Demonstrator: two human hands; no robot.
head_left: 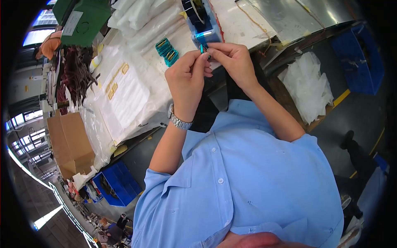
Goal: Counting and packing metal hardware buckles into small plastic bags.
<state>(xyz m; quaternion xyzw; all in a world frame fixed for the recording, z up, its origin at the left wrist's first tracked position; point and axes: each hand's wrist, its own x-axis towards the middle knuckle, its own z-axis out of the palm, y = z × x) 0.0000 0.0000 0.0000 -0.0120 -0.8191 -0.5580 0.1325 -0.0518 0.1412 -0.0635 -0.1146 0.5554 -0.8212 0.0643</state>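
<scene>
My left hand (pixel 187 78), with a silver watch at its wrist, has thumb and index finger pinched together at the table's near edge. Fingertips of my right hand (pixel 233 62) are pinched close beside it. Between them a small shiny teal piece (pixel 202 48) shows, mostly hidden by the fingers. Just beyond stands a blue tape dispenser (pixel 206 35) with a dark roll. To the left of it lies a small pile of teal-and-gold buckle-like frames (pixel 167 52). Gold rectangular frames (pixel 111 90) lie farther left on white sheeting.
Clear plastic bags (pixel 142 25) and a green bin (pixel 84 22) occupy the far left. A cardboard box (pixel 71 142) and a blue crate (pixel 118 184) stand below the table's left end. At right are a box of white plastic (pixel 308 87) and another blue crate (pixel 359 60).
</scene>
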